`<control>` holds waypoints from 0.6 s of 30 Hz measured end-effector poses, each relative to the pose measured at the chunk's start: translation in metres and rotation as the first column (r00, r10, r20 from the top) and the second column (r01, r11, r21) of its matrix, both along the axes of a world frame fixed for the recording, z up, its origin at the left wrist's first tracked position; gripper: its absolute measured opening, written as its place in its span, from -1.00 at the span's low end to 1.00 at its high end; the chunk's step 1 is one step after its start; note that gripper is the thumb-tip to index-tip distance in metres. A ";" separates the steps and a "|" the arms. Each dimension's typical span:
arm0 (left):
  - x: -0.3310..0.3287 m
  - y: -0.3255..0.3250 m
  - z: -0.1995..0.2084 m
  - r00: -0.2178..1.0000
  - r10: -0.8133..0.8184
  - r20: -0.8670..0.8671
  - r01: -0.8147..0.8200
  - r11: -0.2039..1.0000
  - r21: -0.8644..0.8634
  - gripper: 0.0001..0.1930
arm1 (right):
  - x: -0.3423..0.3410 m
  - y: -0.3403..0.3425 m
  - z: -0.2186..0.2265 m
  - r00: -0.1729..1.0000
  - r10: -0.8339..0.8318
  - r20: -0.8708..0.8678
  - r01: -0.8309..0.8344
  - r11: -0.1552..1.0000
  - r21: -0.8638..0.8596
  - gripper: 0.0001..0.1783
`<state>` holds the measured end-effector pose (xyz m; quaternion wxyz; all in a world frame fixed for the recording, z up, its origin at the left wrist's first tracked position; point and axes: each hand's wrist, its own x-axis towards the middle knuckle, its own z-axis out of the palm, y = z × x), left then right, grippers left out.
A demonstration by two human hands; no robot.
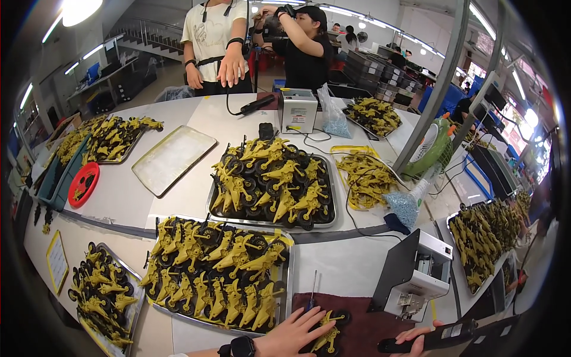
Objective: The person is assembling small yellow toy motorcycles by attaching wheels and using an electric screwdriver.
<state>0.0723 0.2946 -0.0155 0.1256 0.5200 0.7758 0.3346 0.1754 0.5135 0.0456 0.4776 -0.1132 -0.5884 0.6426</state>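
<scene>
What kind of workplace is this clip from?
Most likely a toy assembly workshop: metal trays heaped with yellow toy motorcycles, a screw-feeder machine on the bench, and the left hand steadying one toy beside a screwdriver.

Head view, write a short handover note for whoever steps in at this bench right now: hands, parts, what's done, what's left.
Left hand: resting on a yellow plastic toy motorcycle with black wheels, on the dark red cloth mat.
Right hand: gripping a black handheld screwdriver tool.
Grey-white screw feeder box stands just behind the mat.
Done, apparently: two metal trays of yellow motorcycles and sit full.
Left: the one on the mat; whether more wait cannot be told.
</scene>
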 end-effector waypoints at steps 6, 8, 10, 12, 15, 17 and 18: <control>0.000 -0.001 -0.002 1.000 0.000 0.000 0.000 1.000 -0.011 -0.08 | 0.001 0.001 -0.003 1.000 0.004 0.015 -0.004 1.000 -0.010 -0.79; 0.000 0.000 -0.002 1.000 -0.002 -0.001 0.002 1.000 -0.015 -0.07 | 0.004 0.002 -0.005 1.000 0.009 0.024 -0.008 1.000 -0.011 -0.80; -0.002 0.000 0.000 0.999 -0.017 0.028 0.017 1.000 -0.007 -0.11 | 0.005 0.000 -0.004 0.999 0.010 0.031 -0.010 1.000 -0.013 -0.80; -0.002 -0.007 0.030 0.998 -0.011 0.061 0.006 0.997 0.078 -0.14 | 0.004 0.001 -0.003 0.999 0.022 0.032 -0.022 1.000 0.012 -0.81; -0.001 -0.049 0.108 0.962 -0.145 0.233 0.064 0.944 0.323 -0.38 | 0.005 0.000 -0.006 0.999 0.045 0.030 -0.044 0.999 -0.012 -0.82; -0.002 -0.078 0.145 0.762 -0.590 0.267 0.304 0.689 0.658 -0.72 | 0.008 0.004 -0.004 1.000 0.009 0.022 -0.008 1.000 -0.024 -0.83; 0.005 -0.089 0.166 0.618 -0.775 0.133 0.458 0.492 0.740 -0.71 | 0.009 0.004 -0.002 1.000 0.012 0.015 -0.012 0.999 -0.034 -0.85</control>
